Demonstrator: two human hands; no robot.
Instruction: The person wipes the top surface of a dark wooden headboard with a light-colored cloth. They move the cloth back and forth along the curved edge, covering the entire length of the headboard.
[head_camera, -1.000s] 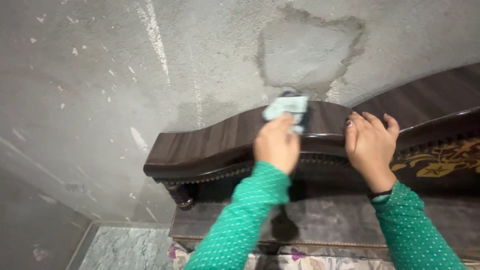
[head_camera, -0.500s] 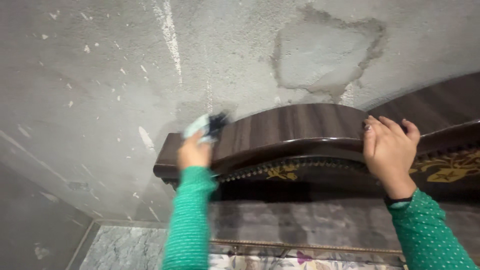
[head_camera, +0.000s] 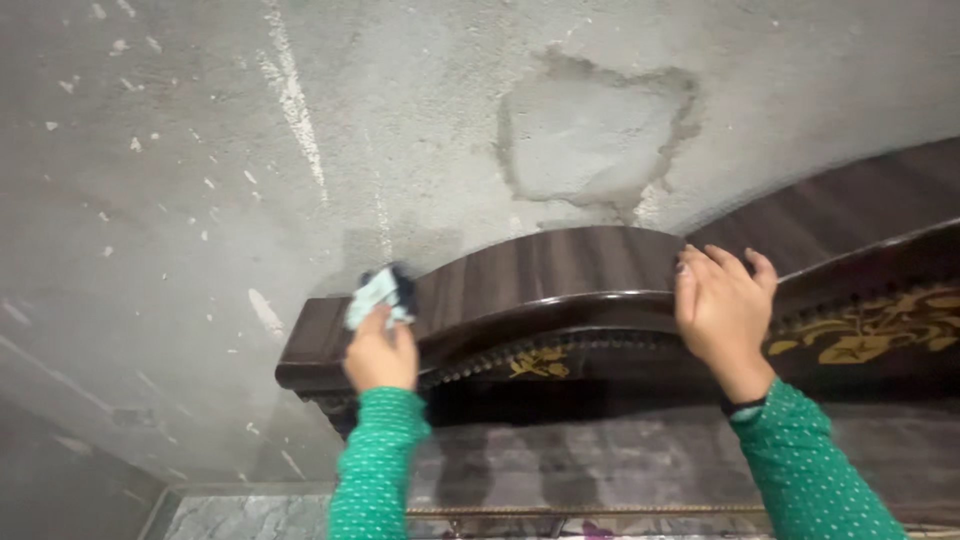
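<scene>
Left hand (head_camera: 380, 352) pinches a cloth (head_camera: 378, 293) on the headboard (head_camera: 560, 270) top; right hand (head_camera: 722, 305) lies spread on its crest.

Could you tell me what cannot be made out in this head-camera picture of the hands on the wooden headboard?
- Head view: the left hand covers part of the pale cloth, whose dark patch is blurred.
- The right hand hides its palm and the headboard edge beneath.
- The headboard's right end is cut off by the frame edge.
- The gold inlay is too blurred for detail.
- The bed below is cut off by the bottom edge.
</scene>
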